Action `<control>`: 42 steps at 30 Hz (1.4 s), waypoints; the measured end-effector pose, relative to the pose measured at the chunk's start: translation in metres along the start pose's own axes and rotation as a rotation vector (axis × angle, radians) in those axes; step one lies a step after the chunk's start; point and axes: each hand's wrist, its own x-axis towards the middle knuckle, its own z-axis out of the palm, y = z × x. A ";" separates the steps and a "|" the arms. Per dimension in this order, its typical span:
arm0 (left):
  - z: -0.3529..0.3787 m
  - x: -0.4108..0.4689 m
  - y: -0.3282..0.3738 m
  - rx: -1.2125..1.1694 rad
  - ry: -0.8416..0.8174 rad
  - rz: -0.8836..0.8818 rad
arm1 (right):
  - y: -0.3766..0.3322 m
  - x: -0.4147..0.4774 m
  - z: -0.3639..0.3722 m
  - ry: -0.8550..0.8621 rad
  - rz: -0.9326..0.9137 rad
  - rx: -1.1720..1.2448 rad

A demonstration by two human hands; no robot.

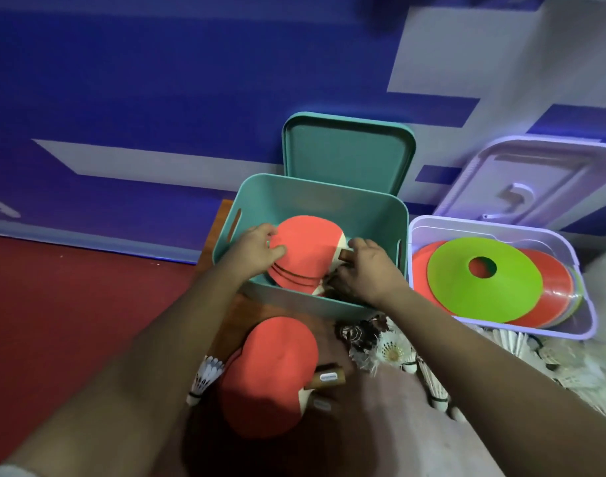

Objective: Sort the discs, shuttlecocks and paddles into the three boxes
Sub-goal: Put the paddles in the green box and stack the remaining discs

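Left hand (260, 249) pinches the left edge of the stacked paddles (308, 259) inside the teal box (294, 194). Right hand (370, 270) curls round their handles. Discs (466, 294) fill the purple box (501, 226), right. Loose paddles (274, 373) and shuttlecocks (394, 352) lie nearer.

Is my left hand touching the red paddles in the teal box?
Touching. The head view shows the left hand pinching the paddles at their edge, thumb on top.
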 end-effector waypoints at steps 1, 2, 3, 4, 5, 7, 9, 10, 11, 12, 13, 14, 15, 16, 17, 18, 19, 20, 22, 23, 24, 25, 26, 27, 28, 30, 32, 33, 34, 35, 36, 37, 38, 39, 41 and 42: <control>-0.006 -0.016 0.003 -0.079 0.038 0.032 | -0.005 -0.011 -0.005 0.035 -0.025 0.053; -0.012 -0.033 0.005 -0.140 0.079 0.066 | -0.012 -0.022 -0.009 0.076 -0.043 0.105; -0.015 -0.049 0.005 -0.178 0.124 0.097 | -0.020 -0.034 -0.013 0.123 -0.052 0.158; -0.019 -0.067 0.004 -0.208 0.179 0.118 | -0.030 -0.049 -0.016 0.174 -0.064 0.211; -0.019 -0.083 0.000 -0.247 0.227 0.121 | -0.040 -0.063 -0.017 0.218 -0.088 0.266; -0.015 -0.116 -0.012 -0.333 0.273 0.101 | -0.058 -0.092 -0.013 0.264 -0.140 0.344; -0.005 -0.146 -0.028 -0.369 0.263 0.073 | -0.064 -0.115 0.004 0.229 -0.140 0.356; 0.002 -0.160 -0.037 -0.357 0.248 0.044 | -0.065 -0.125 0.016 0.177 -0.105 0.342; 0.010 -0.173 -0.049 -0.348 0.235 0.008 | -0.063 -0.134 0.029 0.117 -0.058 0.322; 0.018 -0.185 -0.059 -0.328 0.222 -0.038 | -0.061 -0.141 0.043 0.046 0.001 0.289; 0.027 -0.194 -0.071 -0.315 0.199 -0.074 | -0.057 -0.146 0.056 -0.024 0.050 0.259; 0.037 -0.203 -0.081 -0.291 0.160 -0.129 | -0.055 -0.152 0.066 -0.095 0.094 0.218; 0.046 -0.210 -0.090 -0.277 0.118 -0.185 | -0.051 -0.156 0.079 -0.161 0.129 0.184; 0.052 -0.217 -0.098 -0.244 0.084 -0.260 | -0.050 -0.161 0.090 -0.223 0.162 0.153; 0.061 -0.221 -0.108 -0.217 0.063 -0.325 | -0.049 -0.167 0.101 -0.268 0.191 0.130; 0.066 -0.226 -0.112 -0.193 0.046 -0.398 | -0.048 -0.172 0.111 -0.298 0.223 0.115; 0.071 -0.229 -0.117 -0.178 0.025 -0.455 | -0.045 -0.176 0.122 -0.312 0.257 0.117; 0.075 -0.231 -0.120 -0.195 -0.012 -0.505 | -0.043 -0.178 0.130 -0.328 0.288 0.108; 0.081 -0.235 -0.120 -0.307 -0.069 -0.552 | -0.035 -0.180 0.147 -0.371 0.297 0.060; 0.085 -0.235 -0.121 -0.372 -0.065 -0.566 | -0.035 -0.181 0.149 -0.397 0.287 0.029; 0.088 -0.234 -0.124 -0.418 -0.046 -0.586 | -0.035 -0.181 0.152 -0.402 0.270 -0.001; 0.091 -0.232 -0.126 -0.458 -0.023 -0.606 | -0.031 -0.180 0.158 -0.394 0.255 -0.028; 0.094 -0.231 -0.128 -0.502 -0.003 -0.635 | -0.030 -0.180 0.161 -0.384 0.239 -0.057; 0.099 -0.229 -0.132 -0.574 0.015 -0.673 | -0.026 -0.180 0.166 -0.363 0.221 -0.078; 0.100 -0.227 -0.132 -0.642 0.025 -0.709 | -0.024 -0.180 0.168 -0.337 0.207 -0.090; 0.103 -0.224 -0.137 -0.739 0.030 -0.742 | -0.020 -0.181 0.171 -0.308 0.190 -0.098; 0.097 -0.224 -0.135 -0.892 0.021 -0.760 | -0.015 -0.182 0.171 -0.296 0.165 -0.088; 0.093 -0.224 -0.133 -0.982 0.007 -0.767 | -0.012 -0.182 0.171 -0.300 0.164 -0.057; 0.089 -0.225 -0.133 -1.070 -0.002 -0.759 | -0.012 -0.183 0.168 -0.307 0.156 -0.019; 0.085 -0.226 -0.131 -1.118 -0.017 -0.737 | -0.011 -0.183 0.165 -0.306 0.153 0.023; 0.079 -0.227 -0.127 -1.139 -0.032 -0.712 | -0.010 -0.185 0.162 -0.304 0.155 0.052; 0.074 -0.228 -0.123 -1.128 -0.039 -0.690 | -0.009 -0.185 0.160 -0.297 0.156 0.081; 0.071 -0.228 -0.120 -1.105 -0.037 -0.680 | -0.007 -0.186 0.158 -0.289 0.152 0.099; 0.067 -0.230 -0.116 -1.073 -0.032 -0.681 | -0.003 -0.187 0.158 -0.268 0.141 0.100; 0.058 -0.233 -0.107 -1.018 -0.036 -0.668 | 0.004 -0.190 0.154 -0.220 0.110 0.031; 0.054 -0.235 -0.103 -0.992 -0.042 -0.659 | 0.004 -0.191 0.150 -0.215 0.092 0.017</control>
